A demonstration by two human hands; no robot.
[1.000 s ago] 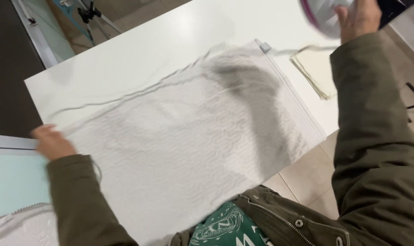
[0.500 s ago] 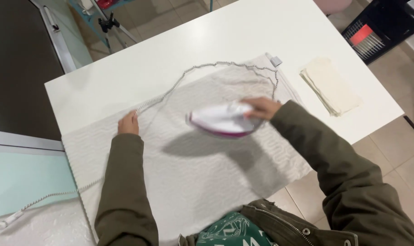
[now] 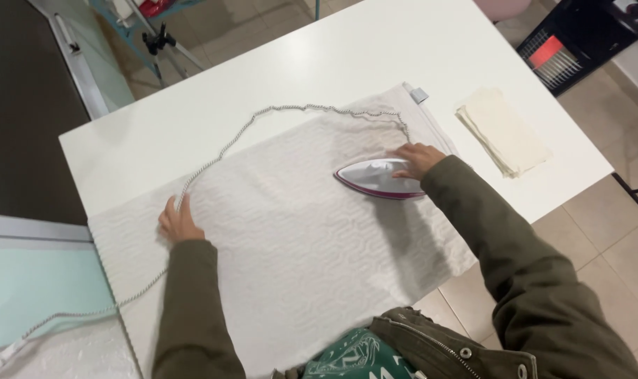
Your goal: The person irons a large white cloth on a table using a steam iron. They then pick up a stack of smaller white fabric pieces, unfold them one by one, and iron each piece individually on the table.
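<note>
One view, from your head, is showing it all: you are gripping the iron [image 3: 379, 177] in your right hand [image 3: 418, 158], its flat base sitting on the right part of the white cloth [image 3: 284, 238] spread over the table [image 3: 192, 133]. Your left hand [image 3: 179, 223] is pressing flat and open on the cloth's left edge, touching the cord [image 3: 213, 158]. By my judgement most of the cloth is waiting; it is looking textured, mostly smooth.
</note>
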